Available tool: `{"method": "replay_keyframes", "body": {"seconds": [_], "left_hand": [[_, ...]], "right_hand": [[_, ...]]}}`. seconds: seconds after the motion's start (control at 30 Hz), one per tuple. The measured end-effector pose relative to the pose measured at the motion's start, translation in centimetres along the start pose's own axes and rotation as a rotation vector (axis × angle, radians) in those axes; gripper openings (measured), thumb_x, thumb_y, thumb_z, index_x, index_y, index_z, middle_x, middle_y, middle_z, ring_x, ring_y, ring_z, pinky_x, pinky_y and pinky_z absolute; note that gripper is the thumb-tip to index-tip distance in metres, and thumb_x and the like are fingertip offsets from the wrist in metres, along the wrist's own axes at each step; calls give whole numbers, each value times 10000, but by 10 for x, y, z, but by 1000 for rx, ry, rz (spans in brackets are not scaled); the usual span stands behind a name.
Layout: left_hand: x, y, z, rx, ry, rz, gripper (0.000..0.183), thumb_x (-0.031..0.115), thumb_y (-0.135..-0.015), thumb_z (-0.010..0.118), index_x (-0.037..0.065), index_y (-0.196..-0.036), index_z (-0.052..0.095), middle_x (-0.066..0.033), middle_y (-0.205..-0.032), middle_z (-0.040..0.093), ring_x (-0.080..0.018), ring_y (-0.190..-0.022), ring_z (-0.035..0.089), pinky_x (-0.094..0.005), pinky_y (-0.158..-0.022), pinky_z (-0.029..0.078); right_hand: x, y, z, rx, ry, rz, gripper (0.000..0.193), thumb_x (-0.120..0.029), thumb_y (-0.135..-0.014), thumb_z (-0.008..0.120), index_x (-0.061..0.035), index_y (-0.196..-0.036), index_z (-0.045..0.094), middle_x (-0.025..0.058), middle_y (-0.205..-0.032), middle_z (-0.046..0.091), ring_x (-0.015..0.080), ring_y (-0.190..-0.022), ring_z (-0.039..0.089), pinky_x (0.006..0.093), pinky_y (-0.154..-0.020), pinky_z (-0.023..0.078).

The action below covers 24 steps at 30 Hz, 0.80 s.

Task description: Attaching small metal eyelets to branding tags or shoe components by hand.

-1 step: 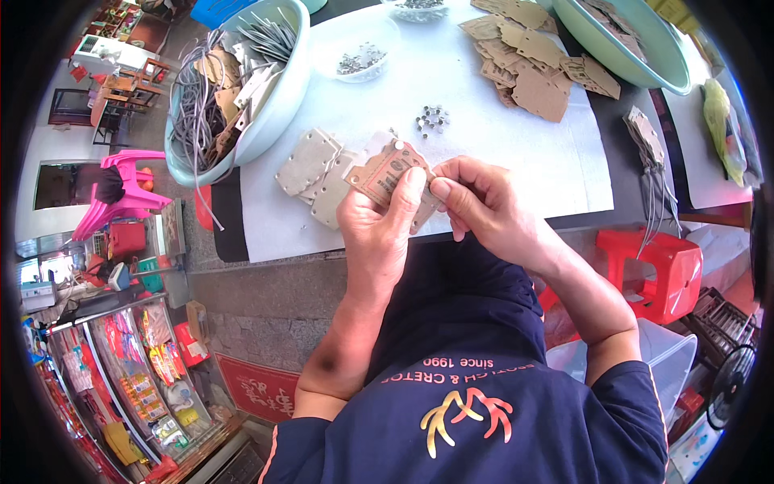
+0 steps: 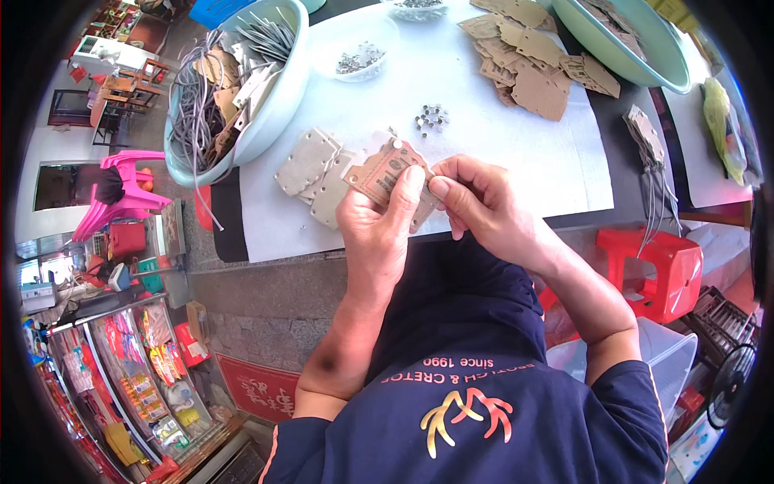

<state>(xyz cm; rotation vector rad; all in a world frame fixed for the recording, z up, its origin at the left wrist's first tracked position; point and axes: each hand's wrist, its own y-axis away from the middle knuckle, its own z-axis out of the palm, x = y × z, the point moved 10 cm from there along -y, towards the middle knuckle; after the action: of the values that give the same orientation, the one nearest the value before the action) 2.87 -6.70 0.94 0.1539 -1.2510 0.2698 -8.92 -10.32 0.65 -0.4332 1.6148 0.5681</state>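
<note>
ok so honestly, put your two frames side by side and there's barely any difference. Your left hand (image 2: pixel 377 230) still has the brown card (image 2: pixel 376 177) pinched, thumb flat on top and the other fingers tucked behind it. Your right hand (image 2: pixel 488 206) is where it was too, thumb and forefinger closed together right at the card's right side, but I can't tell if there's anything between them. If the card tipped a bit, it's too slight for me to be sure

Card's up over the near edge of the worktop (image 2: pixel 231 230), left of the middle. The grey cards (image 2: pixel 308 161) haven't budged, lying just left of it toward the near-left corner. Same for the loose metal bits (image 2: pixel 432 121) just past your hands, and the clear tub (image 2: pixel 332 44) near the far edge. Blue basin (image 2: pixel 278 121) of cords and cards is sitting at the left edge like before, and the brown pile (image 2: pixel 542 93) hasn't moved from the far-right corner
</note>
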Motion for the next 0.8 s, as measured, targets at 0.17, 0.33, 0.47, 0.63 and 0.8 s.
{"method": "replay_keyframes", "body": {"seconds": [0.17, 0.33, 0.47, 0.63, 0.8], "left_hand": [[-4, 0, -6, 69, 16, 9, 189, 98, -934, 620, -3, -1093, 622, -42, -973, 642, -86, -865, 599, -236, -767, 488], [-10, 3, -10, 58, 0, -70, 210, 151, -968, 572, 2, -1110, 611, -41, -974, 637, -86, -860, 595, -239, -748, 482], [-7, 8, -11, 23, -81, -66, 248, 182, -986, 531, -3, -1138, 596, -52, -999, 630, -95, -877, 594, -254, -756, 481], [-4, 11, -10, 38, -55, -44, 254, 179, -992, 515, -20, -1106, 625, -31, -900, 655, -43, -692, 553, -203, -551, 422], [-9, 14, -5, 45, 68, -109, 262, 152, -973, 511, -6, -1176, 560, -111, -1104, 622, -178, -1031, 600, -325, -901, 483]], "right_hand": [[-7, 0, -3, 133, 197, -181, 250, -218, -984, 553, 20, -1002, 627, 25, -618, 544, 72, -523, 520, 256, -498, 428], [11, 1, 0, 105, -69, -21, 256, -231, -989, 553, 12, -1010, 633, 15, -645, 571, 56, -534, 528, 237, -498, 436], [6, 2, 1, 76, -70, -23, 263, -235, -995, 543, 13, -1013, 630, 6, -660, 579, 49, -538, 531, 226, -505, 440], [10, 2, 5, 19, -136, 7, 268, -233, -1001, 529, 17, -1015, 626, -3, -667, 572, 49, -545, 537, 221, -509, 441], [9, 2, 9, 7, -132, 28, 271, -238, -1002, 526, 13, -1012, 627, -7, -670, 564, 49, -547, 540, 220, -515, 443]]}}
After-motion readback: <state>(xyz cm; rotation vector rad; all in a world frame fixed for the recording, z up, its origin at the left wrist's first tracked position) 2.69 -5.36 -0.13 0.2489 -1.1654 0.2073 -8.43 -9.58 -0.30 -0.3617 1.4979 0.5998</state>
